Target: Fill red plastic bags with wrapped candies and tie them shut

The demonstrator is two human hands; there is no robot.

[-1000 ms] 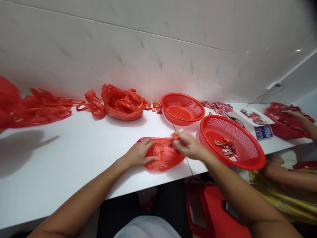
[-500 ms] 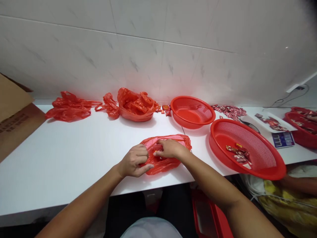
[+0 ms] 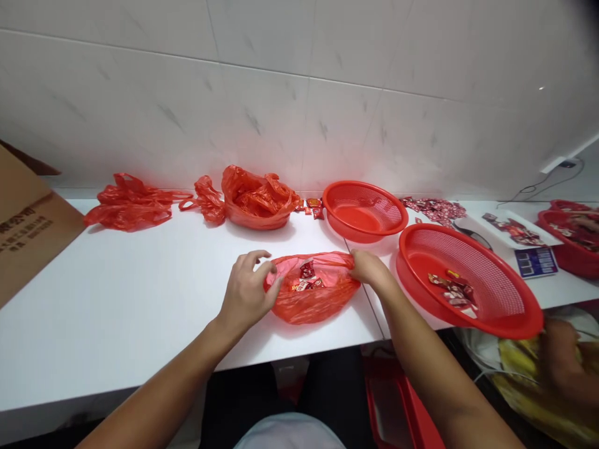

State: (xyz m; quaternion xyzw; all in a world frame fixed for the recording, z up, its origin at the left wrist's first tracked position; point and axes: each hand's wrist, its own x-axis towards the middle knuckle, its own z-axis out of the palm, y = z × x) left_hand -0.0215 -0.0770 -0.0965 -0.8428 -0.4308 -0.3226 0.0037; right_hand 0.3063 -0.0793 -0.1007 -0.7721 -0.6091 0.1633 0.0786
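A small red plastic bag [image 3: 314,298] lies on the white table [image 3: 140,299] in front of me, its mouth pulled open, with several wrapped candies [image 3: 306,279] showing inside. My left hand [image 3: 247,293] pinches the bag's left rim, its other fingers spread. My right hand [image 3: 369,268] grips the bag's right rim. To the right, a red mesh basket [image 3: 486,312] holds a few candies [image 3: 450,289].
A second red basket [image 3: 364,211] stands behind the bag. Crumpled red bags [image 3: 255,198] [image 3: 131,202] lie along the tiled wall. A cardboard box [image 3: 28,227] sits at far left. Loose candies [image 3: 433,209], a small scale [image 3: 533,260] and another person's hand [image 3: 564,362] are at right.
My hands have moved apart and spread the bag's mouth open, so the candies inside now show. One second ago my right hand held a candy above the bag.
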